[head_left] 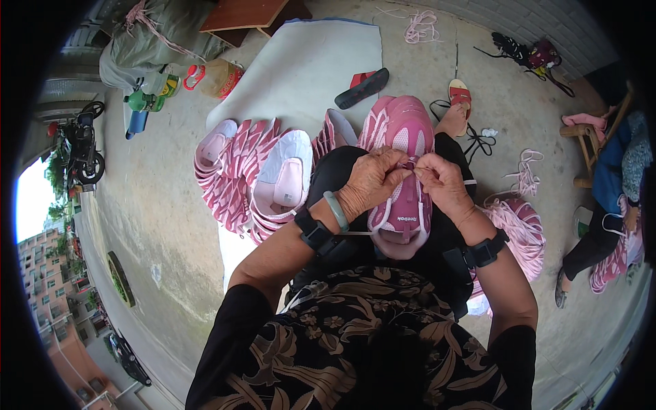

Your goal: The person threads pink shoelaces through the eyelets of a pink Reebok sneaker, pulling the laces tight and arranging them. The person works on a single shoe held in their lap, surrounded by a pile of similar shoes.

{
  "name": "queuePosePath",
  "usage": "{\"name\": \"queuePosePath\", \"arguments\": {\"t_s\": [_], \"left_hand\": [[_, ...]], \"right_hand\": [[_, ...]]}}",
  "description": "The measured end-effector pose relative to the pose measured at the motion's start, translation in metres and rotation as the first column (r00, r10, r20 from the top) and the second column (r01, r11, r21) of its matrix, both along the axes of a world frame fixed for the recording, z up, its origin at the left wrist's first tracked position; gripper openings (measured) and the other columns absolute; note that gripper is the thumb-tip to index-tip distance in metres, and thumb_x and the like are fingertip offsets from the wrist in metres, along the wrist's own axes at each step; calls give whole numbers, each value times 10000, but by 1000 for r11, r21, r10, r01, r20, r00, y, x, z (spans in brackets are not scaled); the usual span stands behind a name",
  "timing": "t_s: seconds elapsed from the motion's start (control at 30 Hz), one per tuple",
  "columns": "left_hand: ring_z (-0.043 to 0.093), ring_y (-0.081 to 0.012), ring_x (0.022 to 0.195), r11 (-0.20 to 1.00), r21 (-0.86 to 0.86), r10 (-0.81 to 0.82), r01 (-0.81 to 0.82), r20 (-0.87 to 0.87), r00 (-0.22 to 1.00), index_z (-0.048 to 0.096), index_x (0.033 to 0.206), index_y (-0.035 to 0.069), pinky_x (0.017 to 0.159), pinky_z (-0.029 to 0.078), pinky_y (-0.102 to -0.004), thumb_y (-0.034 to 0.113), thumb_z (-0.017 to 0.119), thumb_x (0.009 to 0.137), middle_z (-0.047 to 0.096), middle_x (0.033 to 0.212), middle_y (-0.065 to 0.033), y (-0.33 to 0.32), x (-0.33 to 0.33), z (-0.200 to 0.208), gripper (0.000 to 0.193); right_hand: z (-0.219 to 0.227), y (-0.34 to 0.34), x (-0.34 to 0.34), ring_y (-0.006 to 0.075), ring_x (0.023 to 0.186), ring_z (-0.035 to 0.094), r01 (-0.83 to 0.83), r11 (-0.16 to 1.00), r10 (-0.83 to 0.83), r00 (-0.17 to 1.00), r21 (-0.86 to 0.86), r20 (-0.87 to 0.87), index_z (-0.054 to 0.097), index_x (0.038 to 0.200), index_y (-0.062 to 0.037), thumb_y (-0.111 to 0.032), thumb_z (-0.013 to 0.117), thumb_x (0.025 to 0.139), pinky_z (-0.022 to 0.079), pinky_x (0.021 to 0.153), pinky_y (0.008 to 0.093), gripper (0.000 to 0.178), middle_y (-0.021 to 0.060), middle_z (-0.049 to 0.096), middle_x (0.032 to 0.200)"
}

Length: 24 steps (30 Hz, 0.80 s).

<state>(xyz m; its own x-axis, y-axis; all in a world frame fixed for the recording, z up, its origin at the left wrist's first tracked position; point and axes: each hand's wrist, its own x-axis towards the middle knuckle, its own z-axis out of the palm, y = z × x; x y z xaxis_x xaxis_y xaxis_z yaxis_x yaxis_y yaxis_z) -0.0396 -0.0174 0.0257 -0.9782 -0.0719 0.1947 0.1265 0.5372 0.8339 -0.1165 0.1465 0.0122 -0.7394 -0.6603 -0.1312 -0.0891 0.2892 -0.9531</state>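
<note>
- While your forearms reach in from below, your left hand (371,180) and right hand (447,183) meet, thumbs and fingertips pinched closed on a thin, pale lace (390,202); the fingers hide which strand each grips.
- Beneath them, a pink shoe with a mesh toe (408,130) lies over your lap, rounded toe away from you, padded opening nearest.
- To your left, striped pink shoe uppers (225,195) nest in curved, ribbed rows, their inner layers hidden.
- To your right, a pale pink stringy heap (521,236), partly behind your forearm, is hard to make out.
- Beyond, a smooth white sheet (287,75) covers rough concrete (167,225).
</note>
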Motion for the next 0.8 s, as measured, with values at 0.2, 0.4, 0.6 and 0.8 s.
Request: {"name": "queuePosePath", "arguments": {"t_s": [0.2,0.4,0.6,0.8], "left_hand": [[578,-356,727,961,-277,1,21,78,997,507,819,28,618,467,-397,79,598,769,564,772,-161,3,-8,8,116],[571,-373,707,920,-365,152,-141,2,988,498,810,42,602,450,-440,122,571,799,568,700,-167,-32,12,16,109],[623,-319,662,491,-865,493,-102,179,851,553,838,38,551,495,-417,115,535,764,608,822,-137,-117,61,23,108],[603,-353,794,843,-536,54,46,169,984,364,1245,21,650,501,-415,25,516,717,562,1058,-193,-20,26,29,550]], "right_hand": [[-1,-8,-9,84,529,454,-71,997,70,997,38,35,555,755,-6,-11,605,755,391,495,247,50,53,503,579],[4,13,-18,167,549,496,-131,990,139,975,-54,174,507,880,-44,67,557,698,439,540,284,219,81,483,644],[5,27,1,322,755,569,-45,987,120,848,155,-516,467,1020,-90,75,492,634,490,654,363,420,122,528,907],[12,26,4,334,713,584,18,950,204,717,310,-667,467,1040,-65,25,526,670,493,613,399,385,136,506,907]]}}
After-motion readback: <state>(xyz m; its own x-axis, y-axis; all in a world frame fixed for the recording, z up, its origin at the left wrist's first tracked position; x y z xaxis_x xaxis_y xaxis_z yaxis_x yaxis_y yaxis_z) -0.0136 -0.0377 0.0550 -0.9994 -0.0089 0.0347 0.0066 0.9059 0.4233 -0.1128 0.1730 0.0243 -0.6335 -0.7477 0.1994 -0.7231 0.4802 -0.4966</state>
